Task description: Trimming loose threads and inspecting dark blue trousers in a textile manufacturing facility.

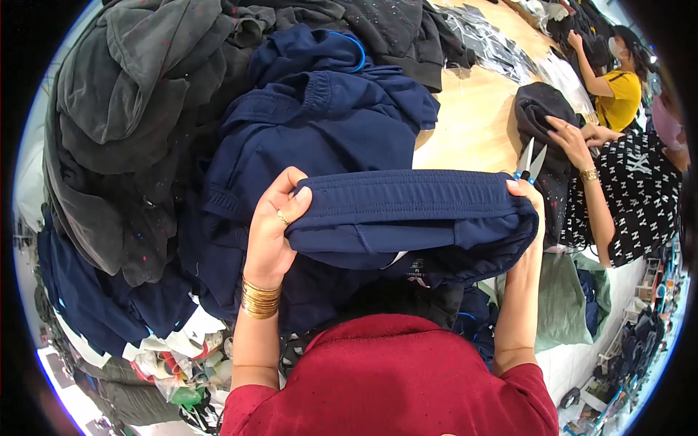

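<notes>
A pair of navy elastic-waist pants (407, 196) is stretched sideways between my hands, its stitched waistband running nearly level. My left hand (273, 229) grips the left end, thumb on the front of the band. At the other end, my right hand (531, 200) pinches the band with its thumb on top. Small scissors (530, 163) with blue at the base of the blades stick up from that same hand, blades apart. A printed label and a bit of white show inside the waist opening. The lower part of the pants hangs out of clear sight.
More navy garments (349, 131) lie heaped just beyond my hands. Dark grey garments (138, 80) pile up at the left. Flat plastic packets (487, 40) lie on the wooden table (465, 109). At the right, a person (625, 189) handles a dark garment (542, 109), close to my right hand.
</notes>
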`<state>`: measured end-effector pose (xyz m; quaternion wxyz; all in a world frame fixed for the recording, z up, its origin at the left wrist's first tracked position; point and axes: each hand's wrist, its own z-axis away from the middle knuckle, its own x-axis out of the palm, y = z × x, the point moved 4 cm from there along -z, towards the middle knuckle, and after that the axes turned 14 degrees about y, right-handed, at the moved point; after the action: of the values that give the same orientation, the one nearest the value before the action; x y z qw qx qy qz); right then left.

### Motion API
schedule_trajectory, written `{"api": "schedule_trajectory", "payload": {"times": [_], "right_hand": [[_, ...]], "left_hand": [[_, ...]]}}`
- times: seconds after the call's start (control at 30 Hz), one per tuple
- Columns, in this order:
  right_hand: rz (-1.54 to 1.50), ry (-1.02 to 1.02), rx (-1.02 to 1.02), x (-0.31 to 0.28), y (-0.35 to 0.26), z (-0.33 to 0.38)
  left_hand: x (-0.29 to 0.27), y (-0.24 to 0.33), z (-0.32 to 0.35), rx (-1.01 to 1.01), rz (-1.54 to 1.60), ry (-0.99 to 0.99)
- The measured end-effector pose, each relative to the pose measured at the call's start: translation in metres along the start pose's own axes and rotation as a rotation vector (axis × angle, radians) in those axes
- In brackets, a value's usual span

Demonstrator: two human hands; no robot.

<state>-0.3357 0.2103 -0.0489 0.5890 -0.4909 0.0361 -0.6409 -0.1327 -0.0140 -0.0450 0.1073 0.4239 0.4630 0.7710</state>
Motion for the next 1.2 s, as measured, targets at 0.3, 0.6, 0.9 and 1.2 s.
{"api": "schedule_trajectory", "payload": {"times": [0.3, 0.6, 0.9, 1.2], "right_hand": [[-0.006, 0.025, -0.022, 0.003, 0.007, -0.001], [0.786, 0.184, -0.401, 0.002, 0.002, -0.057], [1.356, 0.358, -0.927, -0.079, 0.066, -0.186], [1.814, 0.374, -0.9, -0.066, 0.062, -0.142]], "left_hand": [[-0.009, -0.002, 0.008, -0.009, -0.016, 0.003], [-0.012, 0.026, 0.037, 0.314, -0.28, 0.287], [0.002, 0.04, 0.072, -0.03, -0.297, -0.151], [-0.004, 0.021, 0.058, 0.184, -0.307, -0.128]]}}
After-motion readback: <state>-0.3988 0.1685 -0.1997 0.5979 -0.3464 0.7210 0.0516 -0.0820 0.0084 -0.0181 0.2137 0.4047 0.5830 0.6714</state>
